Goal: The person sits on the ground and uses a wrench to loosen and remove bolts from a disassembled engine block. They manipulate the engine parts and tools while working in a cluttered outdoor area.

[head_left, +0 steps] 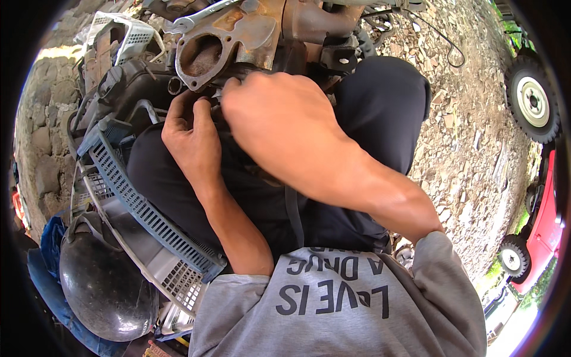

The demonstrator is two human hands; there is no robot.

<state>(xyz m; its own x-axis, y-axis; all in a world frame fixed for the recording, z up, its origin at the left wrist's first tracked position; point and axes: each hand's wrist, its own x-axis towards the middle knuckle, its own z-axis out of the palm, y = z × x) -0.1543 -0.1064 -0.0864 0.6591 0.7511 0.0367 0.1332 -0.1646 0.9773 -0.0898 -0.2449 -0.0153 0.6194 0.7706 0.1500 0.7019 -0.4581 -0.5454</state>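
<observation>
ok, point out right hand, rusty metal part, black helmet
Right hand [276,118]: head view, back of hand.
Rusty metal part [256,33]: head view, flat face right of its opening.
Black helmet [106,284]: head view, middle of its dome.

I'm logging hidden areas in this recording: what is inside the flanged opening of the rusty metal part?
The flanged opening of the rusty metal part shows a rough, rusty-brown inner surface, partly shadowed. Whatever lies behind that surface is covered and cannot be seen.

Grip of hands [279,119] hidden, rusty housing [260,34] cut off above.
</observation>
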